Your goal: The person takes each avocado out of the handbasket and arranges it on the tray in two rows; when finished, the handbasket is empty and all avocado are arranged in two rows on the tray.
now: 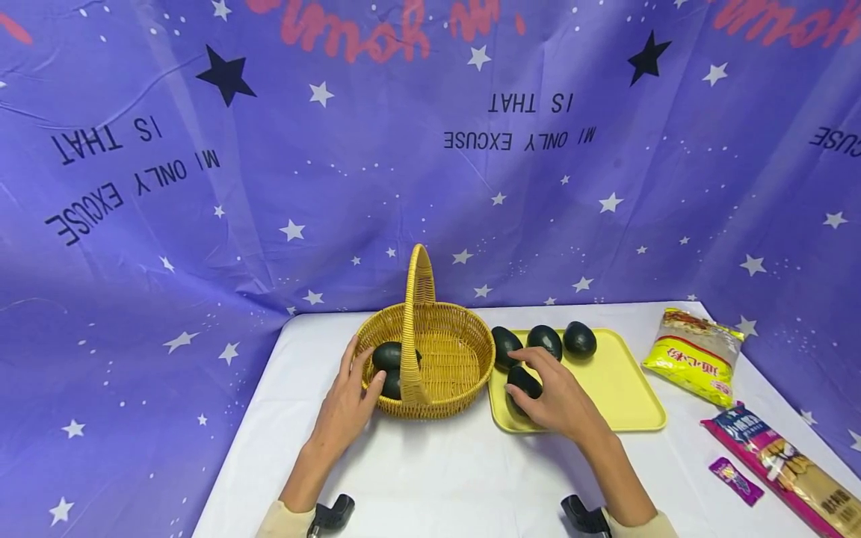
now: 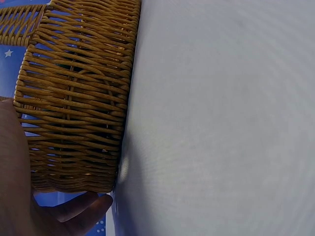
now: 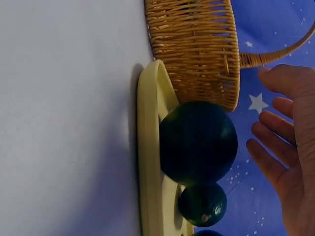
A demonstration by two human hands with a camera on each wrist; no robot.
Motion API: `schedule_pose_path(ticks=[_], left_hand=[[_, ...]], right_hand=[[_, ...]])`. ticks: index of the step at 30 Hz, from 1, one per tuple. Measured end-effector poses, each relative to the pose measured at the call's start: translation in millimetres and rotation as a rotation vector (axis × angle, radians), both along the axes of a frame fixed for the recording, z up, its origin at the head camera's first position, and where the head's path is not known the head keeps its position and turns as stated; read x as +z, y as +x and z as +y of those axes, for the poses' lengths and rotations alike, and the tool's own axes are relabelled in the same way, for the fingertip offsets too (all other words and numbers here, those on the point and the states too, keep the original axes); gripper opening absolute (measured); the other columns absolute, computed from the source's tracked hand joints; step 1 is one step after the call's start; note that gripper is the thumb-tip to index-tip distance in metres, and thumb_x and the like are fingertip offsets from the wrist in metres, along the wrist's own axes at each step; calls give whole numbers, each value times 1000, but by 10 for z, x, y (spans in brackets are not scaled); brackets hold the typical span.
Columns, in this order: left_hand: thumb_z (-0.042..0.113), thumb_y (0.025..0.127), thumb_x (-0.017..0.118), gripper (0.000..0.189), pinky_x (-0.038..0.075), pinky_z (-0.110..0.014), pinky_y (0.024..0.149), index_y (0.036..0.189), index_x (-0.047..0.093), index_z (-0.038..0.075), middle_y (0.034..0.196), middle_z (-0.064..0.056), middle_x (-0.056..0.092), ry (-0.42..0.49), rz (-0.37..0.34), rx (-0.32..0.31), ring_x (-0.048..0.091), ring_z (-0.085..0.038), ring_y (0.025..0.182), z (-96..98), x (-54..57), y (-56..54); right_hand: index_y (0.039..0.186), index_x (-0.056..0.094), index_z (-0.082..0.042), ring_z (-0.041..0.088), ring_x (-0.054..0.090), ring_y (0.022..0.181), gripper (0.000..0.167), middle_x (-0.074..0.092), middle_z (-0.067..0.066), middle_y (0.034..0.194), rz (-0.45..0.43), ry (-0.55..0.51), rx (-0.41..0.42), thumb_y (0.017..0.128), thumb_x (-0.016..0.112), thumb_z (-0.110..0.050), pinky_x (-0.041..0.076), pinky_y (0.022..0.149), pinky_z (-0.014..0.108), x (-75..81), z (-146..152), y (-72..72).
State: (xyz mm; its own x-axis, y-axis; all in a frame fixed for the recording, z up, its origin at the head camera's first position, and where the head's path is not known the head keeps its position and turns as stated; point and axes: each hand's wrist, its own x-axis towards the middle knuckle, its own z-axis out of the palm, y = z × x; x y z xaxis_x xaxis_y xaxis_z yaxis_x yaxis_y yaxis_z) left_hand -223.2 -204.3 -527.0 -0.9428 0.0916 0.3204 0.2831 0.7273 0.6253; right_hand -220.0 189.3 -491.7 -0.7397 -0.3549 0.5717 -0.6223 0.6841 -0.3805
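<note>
A woven basket (image 1: 460, 396) with a tall handle holds two dark green, avocado-like fruits (image 1: 386, 356) at its left side. My left hand (image 1: 344, 407) rests against the basket's left side, fingers lying along the outer wall and thumb near the front rim. To the right, a yellow tray (image 1: 622, 388) carries several more of these fruits (image 1: 579, 340). Over the nearest fruit (image 3: 199, 142) at the tray's front left, my right hand (image 1: 561, 396) hovers with thumb and fingers spread. In the right wrist view a gap shows between the fingers and that fruit.
On the table's right side lie a yellow food bag (image 1: 696, 357), a long pink-edged packet (image 1: 787, 467) and a small purple sachet (image 1: 736, 480). A purple star-printed cloth (image 1: 377, 187) hangs behind the white table (image 1: 444, 478). The basket stands right against the tray's left edge.
</note>
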Motion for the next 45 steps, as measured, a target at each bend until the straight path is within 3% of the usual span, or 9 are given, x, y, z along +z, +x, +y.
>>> schedule_pose_path(ticks=[11, 15, 20, 35, 45], left_hand=[[57, 113, 46, 69, 52, -64, 102, 165, 42, 12, 182, -1, 6, 5, -4, 2, 57, -44, 139, -7, 5, 5], [57, 113, 46, 69, 51, -65, 103, 165, 42, 12, 182, -4, 8, 7, -6, 1, 53, -45, 143, -2, 14, 6], [55, 113, 46, 69, 47, -67, 107, 165, 42, 10, 181, -7, 9, 11, 0, -3, 48, -47, 147, 3, 4, 4], [55, 113, 47, 67, 52, -64, 102, 165, 43, 12, 181, -8, 12, 6, 10, 3, 59, -44, 136, 8, 6, 9], [56, 113, 46, 67, 48, -66, 108, 165, 42, 14, 181, -7, 11, 8, -9, 9, 49, -46, 147, 7, 13, 8]], right_hand=[[134, 69, -4, 22, 67, 124, 52, 71, 3, 131, -4, -12, 62, 88, 88, -18, 51, 107, 41, 154, -198, -87], [136, 68, -4, 23, 68, 124, 52, 72, 6, 131, -19, -7, 80, 90, 87, -21, 54, 104, 45, 187, -269, -116], [138, 68, -4, 24, 70, 120, 54, 72, 7, 132, -26, -3, 94, 91, 87, -23, 57, 100, 45, 191, -343, -149], [140, 66, -5, 23, 69, 122, 56, 70, 7, 134, -57, -18, 132, 91, 87, -23, 56, 104, 42, 131, -497, -210], [144, 65, -7, 25, 66, 129, 56, 69, 4, 139, -105, -19, 140, 94, 85, -23, 54, 108, 44, 118, -603, -255]])
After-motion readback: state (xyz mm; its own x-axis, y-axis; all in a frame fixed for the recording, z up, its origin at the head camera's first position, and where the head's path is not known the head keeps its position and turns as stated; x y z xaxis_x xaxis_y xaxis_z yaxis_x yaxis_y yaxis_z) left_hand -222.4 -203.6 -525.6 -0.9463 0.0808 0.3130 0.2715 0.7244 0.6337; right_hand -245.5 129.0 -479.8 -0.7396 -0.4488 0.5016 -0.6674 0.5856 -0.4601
